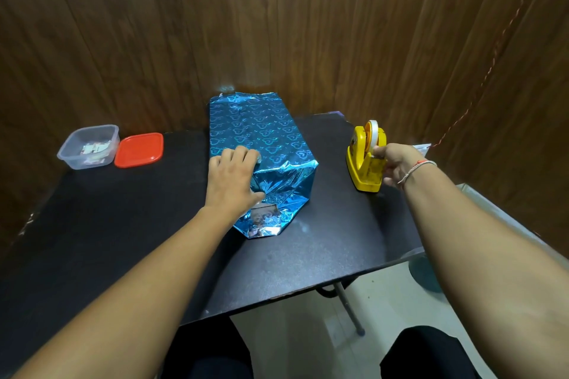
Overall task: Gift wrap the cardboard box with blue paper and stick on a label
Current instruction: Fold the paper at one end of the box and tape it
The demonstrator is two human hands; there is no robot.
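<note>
Far left on the black tabletop [123, 240] sat a clear square plastic container [87, 146] w/ small white printed slips inside, prob. the labels; print too small to read. Just beside it lay a red square plastic lid [139, 150], no writing visible.

Centre: the cardboard box wrapped in shiny blue heart-patterned foil paper [255, 138] lay lengthwise on the tabletop, far end against the wood wall. Near end only half folded, flaps loose, a bit of silver underside showing. Left hand [232, 181] rested on the near top edge, fingers curled over the paper, pinning the fold down.

Right: a yellow plastic tape dispenser w/ a white tape roll [366, 157]. Right hand [395, 163] was at it, fingertips pinching at the tape end by the cutter. Some faint marking on the dispenser side, not legible.

To do it well, imo: keep the left hand's pressure firm so the foil doesn't spring back, pull a short strip, tear cleanly down across the blade, then tape over the flap seam.
</note>
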